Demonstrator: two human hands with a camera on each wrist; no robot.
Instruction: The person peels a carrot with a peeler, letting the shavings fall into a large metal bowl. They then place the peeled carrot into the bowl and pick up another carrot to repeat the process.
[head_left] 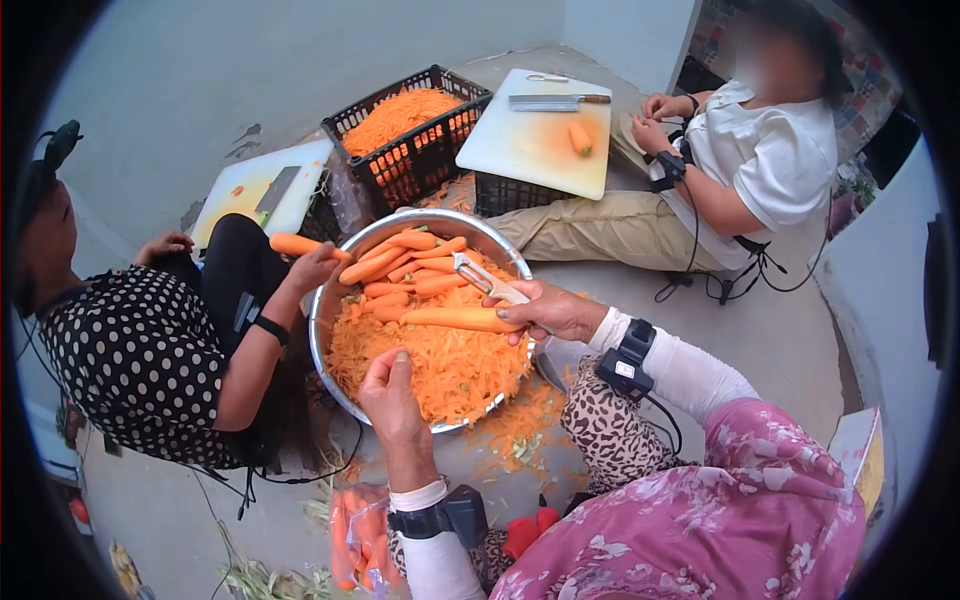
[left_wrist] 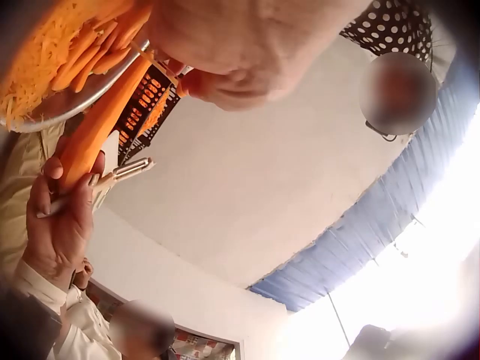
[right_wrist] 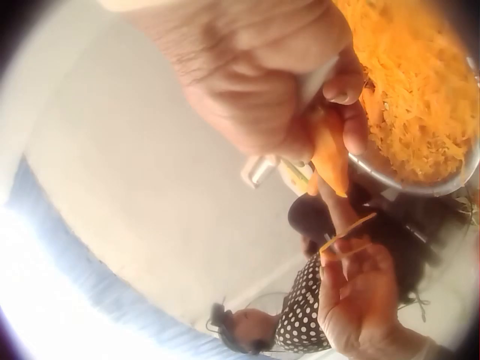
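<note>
In the head view, my right hand (head_left: 560, 310) grips a peeled-looking carrot (head_left: 460, 319) together with a peeler (head_left: 490, 280), over the metal bowl's right side. The peeler's blade end points up and left, above the carrot. My left hand (head_left: 397, 405) is raised at the bowl's near edge, palm side up with bent fingers. A thin orange strip (right_wrist: 349, 232) lies across its fingertips in the right wrist view, pinched there. The left wrist view shows the carrot (left_wrist: 101, 127) upright in my right hand (left_wrist: 60, 225), the peeler (left_wrist: 131, 171) beside it.
The bowl (head_left: 318, 350) holds carrots and orange shavings. A person in polka dots (head_left: 130, 350) holds a carrot over it. Another in white (head_left: 780, 150) sits behind. Cutting boards (head_left: 480, 140) with knives, a black crate (head_left: 440, 150) of shreds and a bag of carrots (head_left: 360, 530) surround it.
</note>
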